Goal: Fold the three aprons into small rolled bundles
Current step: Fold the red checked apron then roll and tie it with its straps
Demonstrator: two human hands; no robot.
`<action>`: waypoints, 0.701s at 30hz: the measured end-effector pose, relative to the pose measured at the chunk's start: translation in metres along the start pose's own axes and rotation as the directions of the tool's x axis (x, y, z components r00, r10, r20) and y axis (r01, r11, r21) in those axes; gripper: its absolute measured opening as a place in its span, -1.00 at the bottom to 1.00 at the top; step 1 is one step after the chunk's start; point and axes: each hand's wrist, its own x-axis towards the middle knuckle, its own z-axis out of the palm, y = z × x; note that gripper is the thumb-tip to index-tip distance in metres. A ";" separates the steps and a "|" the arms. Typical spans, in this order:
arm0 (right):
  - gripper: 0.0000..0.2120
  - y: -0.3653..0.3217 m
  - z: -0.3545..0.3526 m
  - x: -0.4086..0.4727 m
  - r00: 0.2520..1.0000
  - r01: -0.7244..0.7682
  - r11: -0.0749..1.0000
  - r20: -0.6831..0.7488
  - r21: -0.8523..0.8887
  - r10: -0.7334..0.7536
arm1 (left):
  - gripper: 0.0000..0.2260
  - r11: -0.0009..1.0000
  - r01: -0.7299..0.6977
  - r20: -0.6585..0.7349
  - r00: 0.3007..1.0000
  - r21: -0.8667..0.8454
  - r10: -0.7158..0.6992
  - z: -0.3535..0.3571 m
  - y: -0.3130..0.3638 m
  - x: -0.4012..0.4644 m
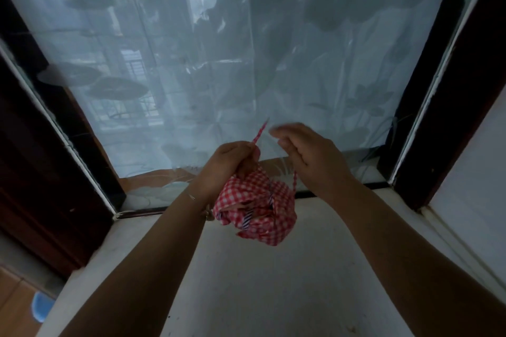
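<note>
Gripping one red-checked apron [257, 205] bundle and its tie [260, 133] in left hand [232, 159], above white counter [260, 282]; right hand [309, 150] hovering alongside, fingers loosely curled, blurred. No legible writing.

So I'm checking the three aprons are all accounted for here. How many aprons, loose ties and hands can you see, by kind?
Aprons: 1, a red checked apron bunched up in the left hand
Ties: 2, one tie sticking up from the left hand, the other tie below the right hand
Hands: 2
Total: 5
Only one apron is in view.
</note>
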 end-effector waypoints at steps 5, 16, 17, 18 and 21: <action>-0.67 -0.009 0.000 0.015 0.975 0.166 0.985 -0.162 0.054 -0.155 | -0.70 0.987 0.027 0.128 0.991 0.157 -0.048 0.028 -0.007 -0.016; -0.51 0.001 0.022 -0.018 0.717 -0.697 0.491 0.489 0.523 0.497 | -0.68 0.849 -0.243 -0.347 0.935 -0.469 0.076 -0.007 -0.007 0.006; -0.58 -0.002 0.026 -0.029 0.686 -0.725 0.379 0.549 0.575 0.478 | -0.67 0.784 -0.250 -0.359 0.933 -0.569 0.037 -0.006 -0.005 0.008; -0.67 -0.006 0.035 -0.036 0.658 -0.748 0.318 0.586 0.583 0.473 | -0.67 0.720 -0.260 -0.376 0.927 -0.643 -0.001 -0.005 -0.002 0.011; -0.74 -0.018 0.053 -0.049 0.670 -0.738 0.244 0.639 0.629 0.378 | -0.65 0.615 -0.312 -0.450 0.890 -0.724 -0.078 0.002 0.004 0.020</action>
